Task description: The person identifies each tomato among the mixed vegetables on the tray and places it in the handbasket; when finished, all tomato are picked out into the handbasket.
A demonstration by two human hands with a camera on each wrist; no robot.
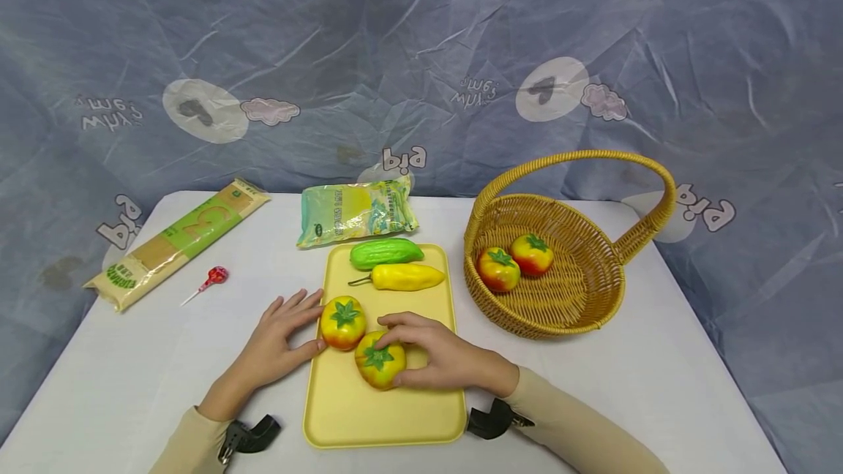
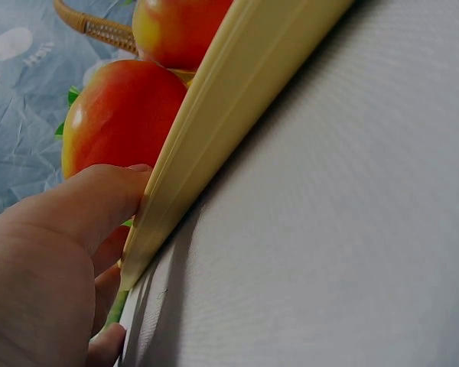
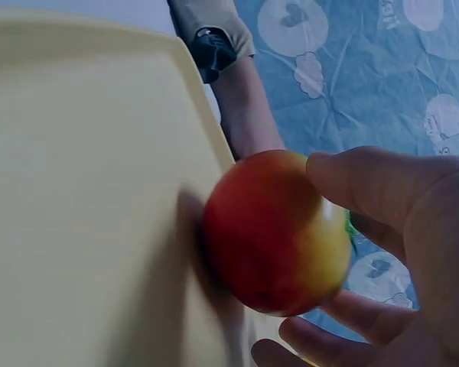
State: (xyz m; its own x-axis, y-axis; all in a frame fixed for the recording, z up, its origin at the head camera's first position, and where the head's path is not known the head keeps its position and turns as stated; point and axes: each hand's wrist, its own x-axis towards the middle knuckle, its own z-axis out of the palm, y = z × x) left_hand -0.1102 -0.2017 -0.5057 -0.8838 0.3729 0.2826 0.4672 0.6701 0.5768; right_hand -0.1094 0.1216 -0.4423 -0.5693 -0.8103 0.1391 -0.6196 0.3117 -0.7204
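In the head view, a yellow tray [image 1: 388,419] lies on the table. My right hand [image 1: 435,353] holds a yellow-red tomato [image 1: 370,370] with a green star-shaped top, thumb on one side and fingers on the other. The right wrist view shows that tomato [image 3: 271,237] close over the tray, its red underside facing the camera. My left hand [image 1: 279,339] rests at the tray's left edge, fingers spread beside a second tomato [image 1: 342,331]; its thumb touches the rim in the left wrist view. Farther up the tray lie a yellow pepper [image 1: 408,277] and a green bitter melon [image 1: 385,253].
A wicker basket [image 1: 609,306] with a tall handle stands to the right, holding two tomatoes [image 1: 498,273]. Behind the tray lies a green-yellow packet [image 1: 356,212]. At left are a long noodle package [image 1: 181,243] and a red lollipop [image 1: 216,276]. A printed cloth hangs behind the table.
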